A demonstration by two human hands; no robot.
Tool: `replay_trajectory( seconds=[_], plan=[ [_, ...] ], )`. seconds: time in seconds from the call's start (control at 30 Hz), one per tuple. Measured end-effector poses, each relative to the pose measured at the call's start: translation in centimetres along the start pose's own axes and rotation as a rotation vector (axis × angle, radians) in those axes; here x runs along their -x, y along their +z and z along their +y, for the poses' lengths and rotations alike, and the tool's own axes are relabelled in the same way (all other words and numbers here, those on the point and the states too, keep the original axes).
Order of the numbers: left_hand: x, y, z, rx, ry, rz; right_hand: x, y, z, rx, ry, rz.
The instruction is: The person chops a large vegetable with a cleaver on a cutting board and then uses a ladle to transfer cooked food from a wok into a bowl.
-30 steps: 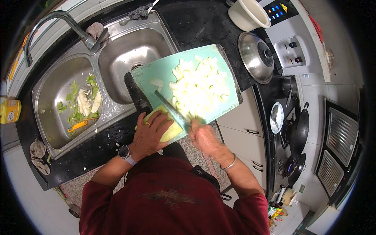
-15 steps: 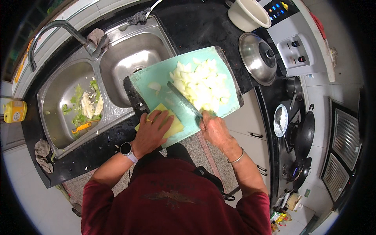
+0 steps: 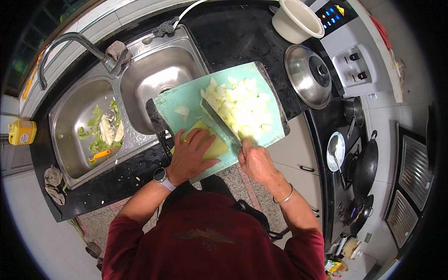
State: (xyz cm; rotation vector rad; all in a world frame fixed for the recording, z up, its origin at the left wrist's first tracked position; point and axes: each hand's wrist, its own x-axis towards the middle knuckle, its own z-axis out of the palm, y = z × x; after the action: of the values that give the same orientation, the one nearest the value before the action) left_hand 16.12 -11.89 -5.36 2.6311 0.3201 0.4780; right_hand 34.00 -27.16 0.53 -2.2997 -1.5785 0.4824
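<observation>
A light green cutting board [image 3: 179, 98] with dark ends bridges the counter and the right sink basin. My right hand [image 3: 259, 164] is wrapped round the handle of a kitchen knife [image 3: 218, 119]. Its blade lies along the left edge of a heap of pale, chopped vegetable pieces [image 3: 242, 105]. My left hand [image 3: 192, 151] rests with fingers spread on a flat yellow-green vegetable slab [image 3: 215, 148], left of the blade. A single white slice [image 3: 181, 110] lies farther up the board.
Peelings and an orange-handled peeler [image 3: 102, 155] lie in the left sink basin [image 3: 77, 116], under a faucet [image 3: 74, 37]. A pot lid [image 3: 308, 77] and cream basin [image 3: 295, 21] stand far right. Right of me are a wok [image 3: 366, 163] and a plate with a ladle [image 3: 335, 151].
My left hand has shifted right with the vegetable slab. The knife has moved right, up against the chopped heap. The whole view has shifted slightly.
</observation>
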Motion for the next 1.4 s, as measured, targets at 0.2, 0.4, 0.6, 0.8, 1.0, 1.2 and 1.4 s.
replay_trajectory(
  seconds=[0.2,0.4,0.6,0.8,1.0,1.2,1.4],
  plan=[
    [0.2,1.0,-0.1,-0.027,0.0,0.079,3.3,-0.7,-2.1,0.147,-0.066,-0.041],
    [0.2,1.2,-0.6,-0.037,0.041,0.104,4.4,-2.5,-4.1,0.24,-0.056,-0.1],
    [0.0,1.0,-0.4,-0.052,0.005,0.111,3.8,-0.6,-3.6,0.235,-0.049,-0.154],
    [-0.2,1.0,-0.4,-0.038,0.02,0.102,0.5,3.7,-2.0,0.257,-0.086,-0.023],
    [0.4,1.3,-0.6,-0.052,-0.008,0.119,3.7,-0.9,-4.4,0.132,-0.076,-0.106],
    [-0.2,1.2,-0.5,-0.025,0.006,0.111,0.4,2.1,-3.2,0.233,-0.136,-0.044],
    [0.4,1.7,-0.8,-0.03,-0.012,0.155,2.9,0.0,-4.3,0.168,-0.081,-0.106]
  ],
)
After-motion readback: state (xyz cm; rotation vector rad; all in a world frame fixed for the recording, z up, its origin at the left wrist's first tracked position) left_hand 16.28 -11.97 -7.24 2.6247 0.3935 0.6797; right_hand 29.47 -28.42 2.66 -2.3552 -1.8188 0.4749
